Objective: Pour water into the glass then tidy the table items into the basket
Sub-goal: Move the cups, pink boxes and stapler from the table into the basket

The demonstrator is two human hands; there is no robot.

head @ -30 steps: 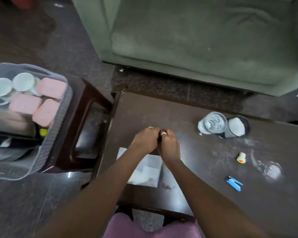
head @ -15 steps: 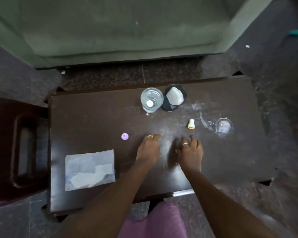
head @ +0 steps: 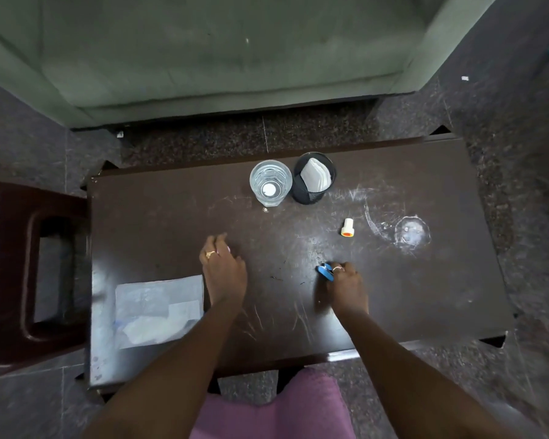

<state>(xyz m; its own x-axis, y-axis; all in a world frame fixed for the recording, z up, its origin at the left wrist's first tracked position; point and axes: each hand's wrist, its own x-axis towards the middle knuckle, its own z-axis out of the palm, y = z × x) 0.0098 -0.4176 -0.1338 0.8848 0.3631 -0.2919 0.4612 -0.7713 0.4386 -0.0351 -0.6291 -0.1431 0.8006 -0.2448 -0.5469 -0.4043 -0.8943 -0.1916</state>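
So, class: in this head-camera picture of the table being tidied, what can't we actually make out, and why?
- Basket: outside the head view, cut off by the frame.
- Whatever lies under the left hand: covered by the fingers.
- Blue item at the right hand: partly hidden, so its kind is unclear.
- Water level in the glass: seen from above, unclear.

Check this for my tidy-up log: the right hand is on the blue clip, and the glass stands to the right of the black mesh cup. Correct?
Not quite. In the head view the glass stands to the left of the black mesh cup, touching it. The right hand is on the blue clip.
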